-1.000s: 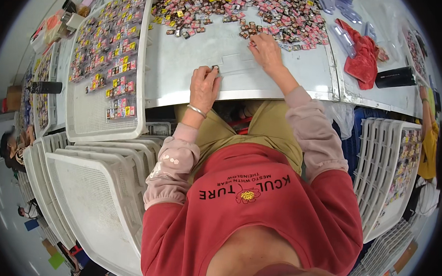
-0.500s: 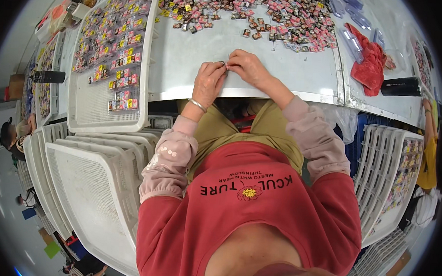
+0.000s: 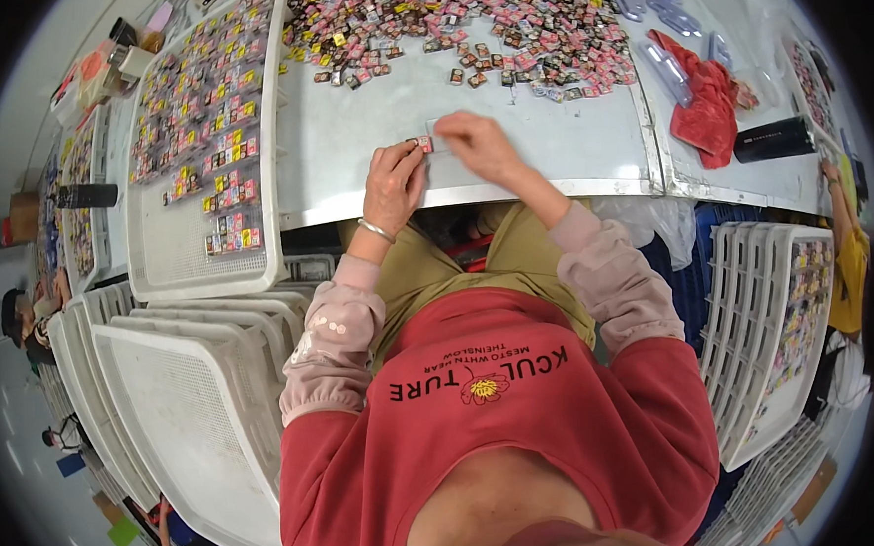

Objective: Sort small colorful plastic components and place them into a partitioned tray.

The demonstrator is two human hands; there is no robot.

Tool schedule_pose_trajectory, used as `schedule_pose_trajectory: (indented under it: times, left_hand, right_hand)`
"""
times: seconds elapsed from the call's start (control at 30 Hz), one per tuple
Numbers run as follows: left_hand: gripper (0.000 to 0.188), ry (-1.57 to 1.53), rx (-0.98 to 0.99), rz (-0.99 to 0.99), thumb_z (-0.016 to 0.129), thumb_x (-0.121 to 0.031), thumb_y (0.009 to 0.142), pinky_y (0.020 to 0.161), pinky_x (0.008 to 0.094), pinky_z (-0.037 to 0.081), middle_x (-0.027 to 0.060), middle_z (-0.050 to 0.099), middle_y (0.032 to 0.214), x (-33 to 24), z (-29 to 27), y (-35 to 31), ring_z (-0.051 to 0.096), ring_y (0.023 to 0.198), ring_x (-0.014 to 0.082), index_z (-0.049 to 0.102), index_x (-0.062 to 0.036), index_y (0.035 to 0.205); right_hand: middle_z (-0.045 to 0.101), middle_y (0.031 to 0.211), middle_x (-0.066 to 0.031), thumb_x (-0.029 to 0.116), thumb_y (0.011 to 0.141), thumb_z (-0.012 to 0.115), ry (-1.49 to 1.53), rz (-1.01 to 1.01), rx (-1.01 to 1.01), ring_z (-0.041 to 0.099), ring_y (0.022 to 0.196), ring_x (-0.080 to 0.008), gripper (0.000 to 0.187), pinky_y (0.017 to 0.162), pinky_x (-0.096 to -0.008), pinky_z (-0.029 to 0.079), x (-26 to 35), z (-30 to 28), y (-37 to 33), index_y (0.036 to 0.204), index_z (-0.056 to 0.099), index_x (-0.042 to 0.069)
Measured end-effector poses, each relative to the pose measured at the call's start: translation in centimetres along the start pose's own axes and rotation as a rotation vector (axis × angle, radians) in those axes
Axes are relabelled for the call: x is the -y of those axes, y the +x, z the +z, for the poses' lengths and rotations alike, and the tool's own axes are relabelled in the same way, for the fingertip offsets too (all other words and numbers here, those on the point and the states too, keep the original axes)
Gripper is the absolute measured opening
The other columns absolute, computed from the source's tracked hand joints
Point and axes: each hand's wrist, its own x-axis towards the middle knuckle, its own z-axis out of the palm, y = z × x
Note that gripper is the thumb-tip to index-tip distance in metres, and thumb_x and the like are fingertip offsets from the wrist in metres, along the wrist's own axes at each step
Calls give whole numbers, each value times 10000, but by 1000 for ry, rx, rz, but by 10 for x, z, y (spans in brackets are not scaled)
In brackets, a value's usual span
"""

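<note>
Over the near part of the pale worktable (image 3: 522, 164), my left hand (image 3: 394, 184) pinches a small pink-and-black printed block (image 3: 423, 143) between thumb and fingers. Just to its right, my right hand (image 3: 481, 147) is slightly blurred. Its fingers are bent together, and a faint clear edge shows by the fingertips; what they hold, if anything, I cannot make out. The two hands are apart. Beyond them, a wide heap of similar small blocks (image 3: 450, 22) in pink, black and yellow covers the far side of the table.
To the left, a white tray (image 3: 165, 277) carries rows of grouped blocks in clear packaging. Stacked white trays (image 3: 183, 408) stand below it. On the right lie a red cloth (image 3: 704, 114), clear plastic cases (image 3: 670, 73) and a black cylinder (image 3: 775, 142). More trays (image 3: 725, 338) stand at lower right.
My hands were together at the fingertips; now the right has drawn away to the right. The small block shows in my left fingers. The whole view has shifted slightly.
</note>
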Motion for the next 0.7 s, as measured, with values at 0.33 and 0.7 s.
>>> schedule_pose_trajectory:
  times: [0.33, 0.7]
  left_hand:
    - [225, -199, -114, -271, 553, 46, 796, 646, 260, 487, 109, 614, 963, 12, -11, -9, 587, 699, 170, 633, -9, 999]
    - [280, -9, 59, -42, 622, -78, 805, 932, 430, 403, 125, 593, 1136, -6, -4, 27, 513, 1088, 341, 630, -65, 1084]
  right_hand:
    - [607, 990, -100, 44, 801, 587, -828, -86, -129, 572, 891, -304, 294, 773, -409, 498, -88, -91, 45, 1086, 624, 107]
    - [659, 889, -121, 111, 764, 704, -327, 91, -481, 642, 733, -220, 265, 670, -301, 523, -83, -119, 29, 1014, 651, 46]
